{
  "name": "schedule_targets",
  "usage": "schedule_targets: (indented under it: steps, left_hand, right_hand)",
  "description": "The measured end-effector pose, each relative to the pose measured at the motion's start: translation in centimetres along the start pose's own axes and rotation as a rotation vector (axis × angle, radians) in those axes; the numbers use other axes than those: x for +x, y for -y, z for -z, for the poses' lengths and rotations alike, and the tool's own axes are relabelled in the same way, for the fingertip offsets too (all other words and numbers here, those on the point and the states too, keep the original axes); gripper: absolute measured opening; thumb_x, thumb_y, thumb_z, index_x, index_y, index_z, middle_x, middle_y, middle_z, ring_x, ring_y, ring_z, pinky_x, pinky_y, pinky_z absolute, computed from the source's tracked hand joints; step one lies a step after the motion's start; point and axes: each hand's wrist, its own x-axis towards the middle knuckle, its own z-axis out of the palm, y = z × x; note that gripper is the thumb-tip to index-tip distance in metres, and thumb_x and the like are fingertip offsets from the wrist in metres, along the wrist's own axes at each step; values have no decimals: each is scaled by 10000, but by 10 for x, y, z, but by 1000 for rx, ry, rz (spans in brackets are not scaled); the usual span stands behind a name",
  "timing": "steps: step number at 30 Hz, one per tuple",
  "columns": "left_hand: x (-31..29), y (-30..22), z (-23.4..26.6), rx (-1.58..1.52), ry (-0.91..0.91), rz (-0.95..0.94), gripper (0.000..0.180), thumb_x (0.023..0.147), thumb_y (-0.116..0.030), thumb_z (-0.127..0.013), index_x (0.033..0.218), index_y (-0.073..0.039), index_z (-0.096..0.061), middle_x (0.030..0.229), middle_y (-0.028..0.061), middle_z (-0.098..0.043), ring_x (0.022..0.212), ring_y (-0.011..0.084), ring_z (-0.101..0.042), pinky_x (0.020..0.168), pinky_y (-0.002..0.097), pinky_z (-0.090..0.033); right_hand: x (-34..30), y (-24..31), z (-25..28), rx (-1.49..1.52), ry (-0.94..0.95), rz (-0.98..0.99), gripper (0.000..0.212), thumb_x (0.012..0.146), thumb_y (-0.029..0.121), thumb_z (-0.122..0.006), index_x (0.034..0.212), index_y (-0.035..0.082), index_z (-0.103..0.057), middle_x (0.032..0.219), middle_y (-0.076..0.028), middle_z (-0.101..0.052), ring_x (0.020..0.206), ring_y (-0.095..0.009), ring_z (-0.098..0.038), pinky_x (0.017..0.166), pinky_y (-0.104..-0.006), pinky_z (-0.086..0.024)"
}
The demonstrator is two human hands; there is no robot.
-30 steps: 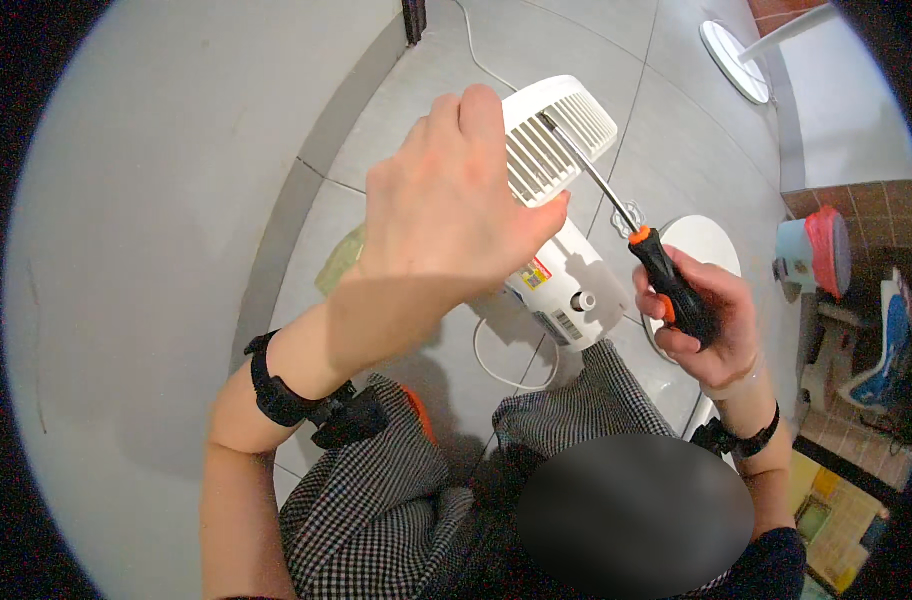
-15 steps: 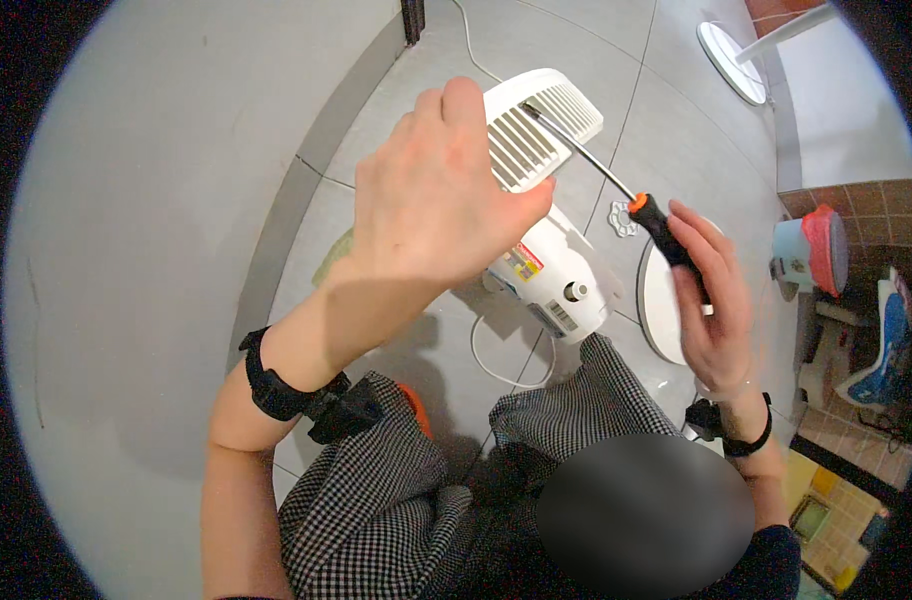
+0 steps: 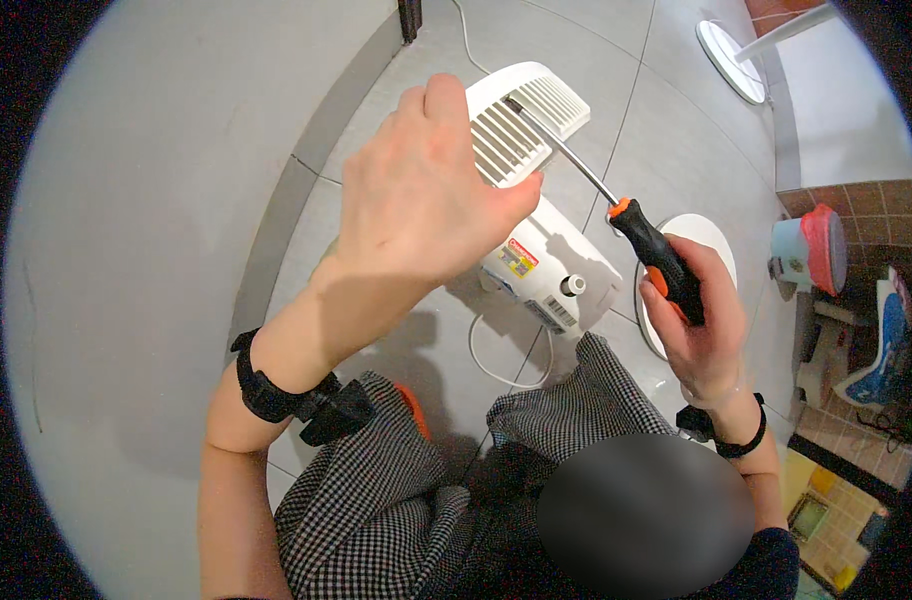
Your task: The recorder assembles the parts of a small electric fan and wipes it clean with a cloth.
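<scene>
The left hand (image 3: 411,195) curls over the left end of a boxy white plastic appliance with a slatted grille (image 3: 556,250) and has hold of it, thumb along the grille's near edge, other fingertips hidden. The appliance's body extends near and right of that thumb. The right hand (image 3: 714,318) wraps closed around the handle of 1 black-and-orange screwdriver with a silver metal shaft (image 3: 631,225), its tip far left of those fingers, between 2 sets of slats.
</scene>
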Motion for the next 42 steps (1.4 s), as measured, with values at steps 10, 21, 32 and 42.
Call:
schedule_targets:
  steps: [10, 21, 32, 42]
  left_hand:
    - [0, 3, -2, -13, -20, -37, 525, 678, -370, -776, 924, -6, -489, 839, 193, -619, 757, 365, -644, 637, 437, -518]
    - [1, 3, -3, -17, -29, -32, 517, 676, -364, -779, 921, -10, -492, 824, 186, -621, 736, 359, -648, 621, 432, -520]
    - [1, 5, -6, 5, -15, -25, 519, 696, -376, -766, 942, -6, -499, 859, 199, -635, 777, 380, -650, 653, 446, -522]
    - [2, -1, -5, -14, -3, 6, 517, 681, -361, -767, 928, -3, -488, 863, 214, -614, 794, 396, -637, 658, 466, -514]
  right_hand:
    - [11, 7, 7, 644, 91, -575, 287, 886, 98, -609, 1132, -39, -553, 861, -93, -664, 658, -102, -590, 605, -229, -480]
    - [25, -3, 17, 993, 315, -852, 357, 966, 297, -486, 1130, -10, -563, 830, -97, -661, 542, -73, -542, 409, -189, -343]
    - [17, 5, 12, 483, 247, -543, 573, 718, 40, -742, 1224, 41, -472, 871, -12, -565, 710, -104, -545, 654, -238, -472]
    - [17, 0, -5, -78, -54, -42, 309, 803, 78, -703, 1072, -32, -600, 869, -122, -644, 667, -197, -578, 609, -313, -475]
